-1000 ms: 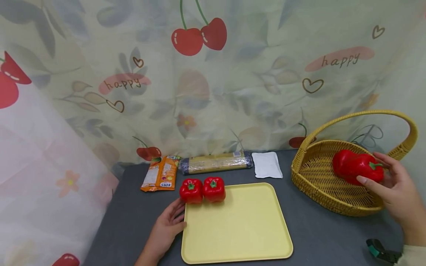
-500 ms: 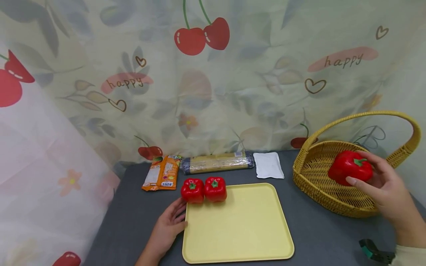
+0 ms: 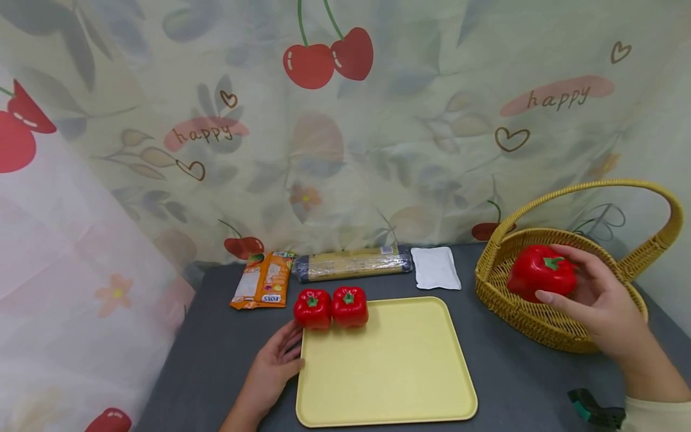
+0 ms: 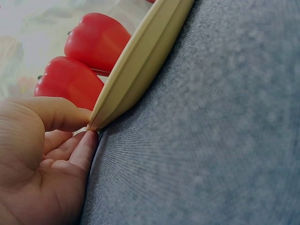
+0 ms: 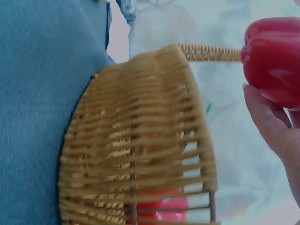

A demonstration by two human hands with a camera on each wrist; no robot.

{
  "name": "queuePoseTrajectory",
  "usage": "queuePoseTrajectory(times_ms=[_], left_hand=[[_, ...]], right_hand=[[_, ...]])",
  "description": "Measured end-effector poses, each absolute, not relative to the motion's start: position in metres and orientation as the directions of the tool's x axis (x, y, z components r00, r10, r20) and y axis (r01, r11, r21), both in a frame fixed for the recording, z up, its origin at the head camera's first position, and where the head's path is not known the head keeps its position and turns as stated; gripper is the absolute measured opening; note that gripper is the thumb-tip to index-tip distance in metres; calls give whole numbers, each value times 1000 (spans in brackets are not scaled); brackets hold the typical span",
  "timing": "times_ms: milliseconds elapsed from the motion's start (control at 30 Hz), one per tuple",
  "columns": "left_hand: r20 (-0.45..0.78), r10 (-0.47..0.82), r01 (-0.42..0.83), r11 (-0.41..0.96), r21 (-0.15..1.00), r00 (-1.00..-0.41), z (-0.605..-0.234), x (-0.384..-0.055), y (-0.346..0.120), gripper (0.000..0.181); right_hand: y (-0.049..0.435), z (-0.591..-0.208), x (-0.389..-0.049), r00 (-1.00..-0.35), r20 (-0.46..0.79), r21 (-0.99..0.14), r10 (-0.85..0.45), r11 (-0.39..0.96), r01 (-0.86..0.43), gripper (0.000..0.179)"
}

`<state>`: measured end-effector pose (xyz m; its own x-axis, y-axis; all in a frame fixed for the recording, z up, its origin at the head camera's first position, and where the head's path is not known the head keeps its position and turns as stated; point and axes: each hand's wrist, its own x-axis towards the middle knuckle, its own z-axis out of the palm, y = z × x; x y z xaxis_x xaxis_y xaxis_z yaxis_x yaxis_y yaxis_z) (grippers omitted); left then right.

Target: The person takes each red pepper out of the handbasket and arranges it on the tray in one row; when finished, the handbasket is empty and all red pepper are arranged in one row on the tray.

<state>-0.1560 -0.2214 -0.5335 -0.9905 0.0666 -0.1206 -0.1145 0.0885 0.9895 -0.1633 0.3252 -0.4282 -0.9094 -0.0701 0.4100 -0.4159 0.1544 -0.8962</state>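
My right hand (image 3: pixel 607 309) grips a red bell pepper (image 3: pixel 540 273) with a green stem, held up over the wicker basket (image 3: pixel 520 321). Through the basket's weave in the right wrist view, another red pepper (image 5: pixel 166 206) shows inside; the head view hides it. My left hand (image 3: pixel 270 366) pinches the left rim of a pale yellow tray (image 3: pixel 385 372) between thumb and fingers, clear in the left wrist view. Side by side at the tray's back left corner stand two more bell peppers, a left one (image 3: pixel 313 310) and a right one (image 3: pixel 349 308).
Behind the tray lie an orange snack packet (image 3: pixel 264 281), a long clear-wrapped package (image 3: pixel 353 264) and a white pouch (image 3: pixel 435 268). The basket's tall handle (image 3: pixel 583 185) arches beside the right hand. A printed curtain (image 3: pixel 378 150) closes off the back.
My right hand has lifted the bell pepper from beside another in the basket and carried it left toward the basket's front left. The left hand keeps its place at the tray.
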Motion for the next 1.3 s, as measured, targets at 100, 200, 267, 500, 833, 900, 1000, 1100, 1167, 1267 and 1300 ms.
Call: queuePoseTrajectory(times_ms=[100,200,267,500,833,900,1000,1100,1167,1267,1300], left_hand=[[-122,65,-116,89,989,-990,-533,-156,-221,80],[-125,65,-118,91,989,-990,-533,-156,-221,80],[-124,66,-118,92,989,-990,-533,-156,-222,81],[-109,78,-103,82,991,-991,-535,-157,-224,81],[-93,79,-86,87,993,-993,-536,-157,-223,80],[-92,80,-85,86,993,-992,-536,-157,-223,80],[-98,79,-92,81,992,-992,-536,-157,-223,80],[-95,83,-89,79,993,-992,-537,-157,-223,80],[-98,83,-91,78,993,-992,-537,-157,-223,80],[-99,82,-92,81,992,-992,-536,-157,-223,80],[-100,82,-93,80,992,-992,-536,-157,-223,80]], right_hand=[[317,-425,-164,-908,409,-895,-92,155,-419,83],[310,-423,-164,-904,412,-891,-116,157,-426,83],[306,-422,-164,-902,411,-894,-132,135,-427,84],[289,-420,-164,-896,409,-886,-173,160,-435,88],[260,-425,-170,-855,421,-875,-303,112,-471,86],[255,-426,-172,-849,422,-868,-318,128,-480,87],[247,-428,-174,-848,415,-861,-329,157,-483,87],[241,-431,-177,-849,403,-861,-341,172,-478,86],[236,-433,-180,-851,393,-863,-348,180,-473,84],[229,-436,-183,-854,372,-867,-363,192,-459,82],[227,-437,-185,-854,366,-868,-370,196,-457,81]])
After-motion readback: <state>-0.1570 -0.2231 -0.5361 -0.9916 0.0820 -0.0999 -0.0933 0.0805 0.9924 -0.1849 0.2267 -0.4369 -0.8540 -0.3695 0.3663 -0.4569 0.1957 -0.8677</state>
